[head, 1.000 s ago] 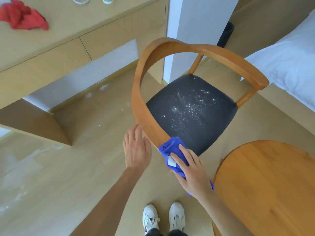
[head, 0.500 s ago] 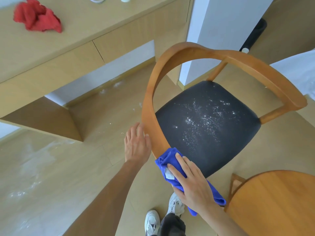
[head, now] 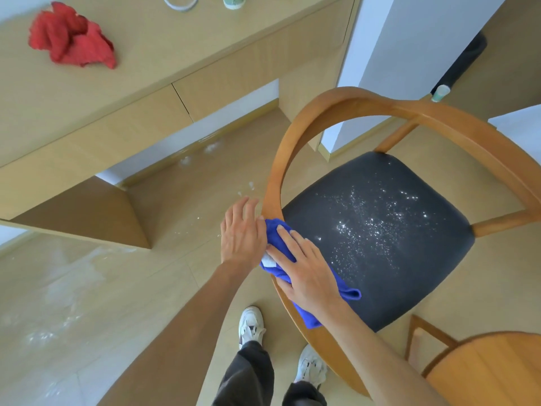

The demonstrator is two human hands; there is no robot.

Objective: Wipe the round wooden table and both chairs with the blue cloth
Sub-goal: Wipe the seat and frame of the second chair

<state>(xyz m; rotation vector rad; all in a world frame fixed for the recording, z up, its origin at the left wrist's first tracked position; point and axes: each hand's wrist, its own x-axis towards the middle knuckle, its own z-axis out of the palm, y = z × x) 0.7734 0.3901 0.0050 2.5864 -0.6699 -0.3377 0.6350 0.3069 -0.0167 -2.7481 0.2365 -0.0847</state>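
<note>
Right hand (head: 310, 273) pressing the blue cloth (head: 292, 259) onto the curved wooden rail of the chair (head: 275, 177).

The right hand is lying flat and spread, fingers extended over the cloth, holding it against the rail rather than clenching it; the cloth's tail is hanging beneath the wrist. The left hand (head: 243, 232) is resting open just beside it, fingers together, touching the rail's outer face. Beyond the right hand, the dark seat (head: 380, 235) is showing white specks. The round wooden worktop (head: 491, 373) is sitting behind the right forearm.
</note>
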